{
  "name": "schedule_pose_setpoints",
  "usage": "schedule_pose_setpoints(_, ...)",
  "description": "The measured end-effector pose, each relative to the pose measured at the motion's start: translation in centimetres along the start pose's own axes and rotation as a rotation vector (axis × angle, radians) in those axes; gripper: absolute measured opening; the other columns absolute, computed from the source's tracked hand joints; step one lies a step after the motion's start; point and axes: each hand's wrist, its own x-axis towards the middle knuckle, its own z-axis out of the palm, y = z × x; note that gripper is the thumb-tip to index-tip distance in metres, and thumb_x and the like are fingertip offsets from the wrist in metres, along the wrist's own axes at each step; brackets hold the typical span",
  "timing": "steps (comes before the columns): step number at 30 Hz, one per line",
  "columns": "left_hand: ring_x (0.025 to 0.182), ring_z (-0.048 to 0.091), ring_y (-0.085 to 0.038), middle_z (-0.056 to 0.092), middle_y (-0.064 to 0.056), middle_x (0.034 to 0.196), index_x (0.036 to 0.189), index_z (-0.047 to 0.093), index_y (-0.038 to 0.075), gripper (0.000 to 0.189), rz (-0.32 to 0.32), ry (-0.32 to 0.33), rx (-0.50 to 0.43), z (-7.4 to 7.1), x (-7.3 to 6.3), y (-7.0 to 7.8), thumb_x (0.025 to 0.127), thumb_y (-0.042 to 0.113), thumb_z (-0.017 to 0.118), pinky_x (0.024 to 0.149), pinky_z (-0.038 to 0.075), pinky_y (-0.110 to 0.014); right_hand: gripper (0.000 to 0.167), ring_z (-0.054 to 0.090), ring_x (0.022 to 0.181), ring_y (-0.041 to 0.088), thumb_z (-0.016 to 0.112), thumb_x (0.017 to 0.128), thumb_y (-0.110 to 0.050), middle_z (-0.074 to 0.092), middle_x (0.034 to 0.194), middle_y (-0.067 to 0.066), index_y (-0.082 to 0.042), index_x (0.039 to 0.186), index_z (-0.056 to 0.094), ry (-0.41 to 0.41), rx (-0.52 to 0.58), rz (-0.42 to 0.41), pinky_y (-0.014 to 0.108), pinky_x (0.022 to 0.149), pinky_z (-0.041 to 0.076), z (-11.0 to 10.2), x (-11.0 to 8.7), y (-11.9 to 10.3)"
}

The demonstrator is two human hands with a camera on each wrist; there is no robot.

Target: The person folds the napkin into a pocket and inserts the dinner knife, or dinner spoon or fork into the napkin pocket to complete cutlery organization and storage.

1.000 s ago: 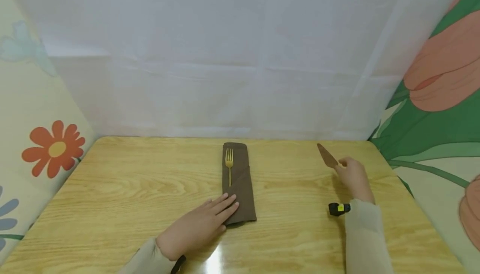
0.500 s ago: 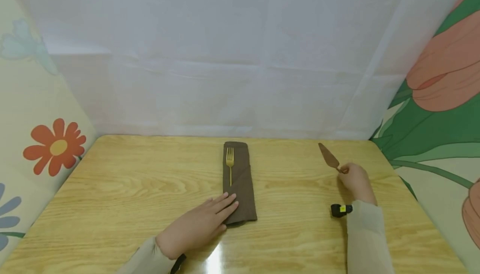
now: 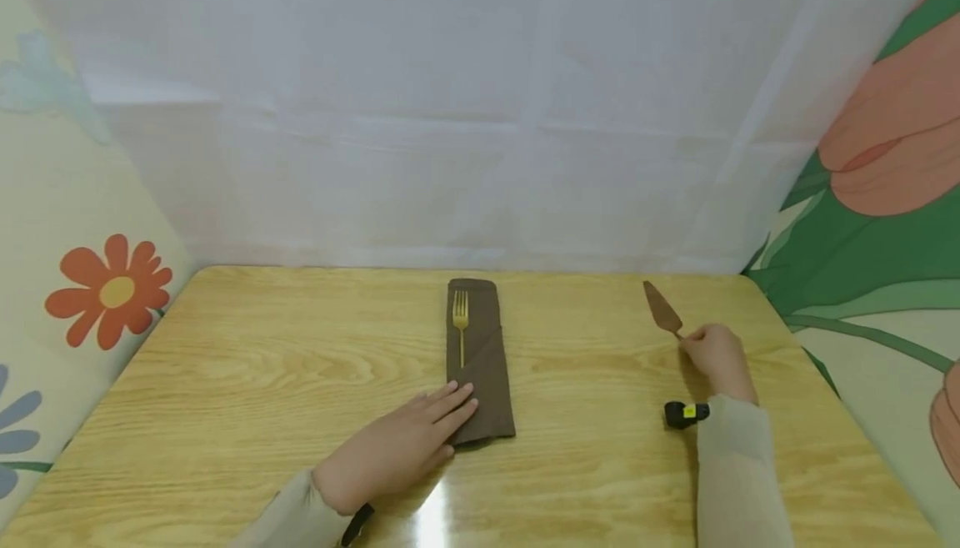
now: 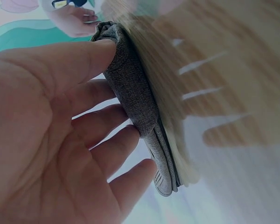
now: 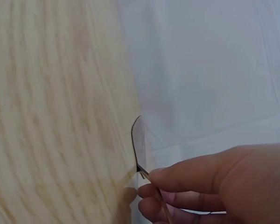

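On a folded brown napkin (image 3: 491, 398) in the head view, my left hand (image 3: 401, 452) rests with its fingers extended over the lower left part. A gold fork (image 3: 461, 314) is tucked into the napkin's fold, tines up; the lower part of its handle is hidden. Off to the right, my right hand (image 3: 718, 356) pinches the thin handle of a cake server (image 3: 662, 308), whose pointed blade aims up and left. In the right wrist view, thumb and fingers grip the handle just behind the cake server's blade (image 5: 139, 140). The left wrist view shows the thumb against the napkin's (image 4: 130, 84) near end.
Both hands work over a wooden table (image 3: 300, 339) with a glossy surface. A white sheet (image 3: 390, 114) hangs behind its far edge. Walls painted with flowers stand at both sides. A small black camera (image 3: 684, 414) is strapped at the right wrist.
My right fingers have shifted slightly back along the cake server, so more of its neck shows behind the blade. The left hand stays in place on the napkin.
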Motion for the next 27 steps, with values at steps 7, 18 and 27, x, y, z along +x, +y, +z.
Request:
schedule_pose_setpoints(7,0.143,0.04,-0.035,0.042,-0.018,0.156,0.15,0.046,0.0,0.054,-0.001,0.012,0.011,0.1,-0.1,-0.1,0.102,0.02,0.061,0.111,0.041,-0.05,0.026,0.052,0.061,0.016,0.06,0.098,-0.01,0.061,0.07,0.003,0.013,0.105,0.07,-0.137,0.31,0.085,0.031,0.057,0.049,0.0,-0.2,-0.2)
schedule_pose_setpoints(18,0.144,0.04,-0.035,0.041,-0.018,0.157,0.151,0.045,0.0,0.054,-0.007,0.006,-0.013,0.0,0.0,-0.1,0.103,0.02,0.06,0.111,0.04,-0.051,0.024,0.054,0.056,0.012,0.062,0.1,-0.01,0.066,0.068,0.001,-0.001,0.082,0.076,-0.229,0.666,0.168,0.028,0.052,0.043,1.1,0.0,-0.9)
schedule_pose_setpoints(27,0.144,0.039,-0.035,0.041,-0.019,0.156,0.15,0.046,-0.001,0.053,0.003,0.007,0.005,0.0,0.0,0.0,0.103,0.02,0.06,0.111,0.041,-0.05,0.023,0.059,0.062,0.008,0.064,0.1,-0.015,0.069,0.072,-0.004,-0.011,0.082,0.077,-0.222,0.806,0.136,0.024,0.058,0.047,1.5,0.4,-0.7)
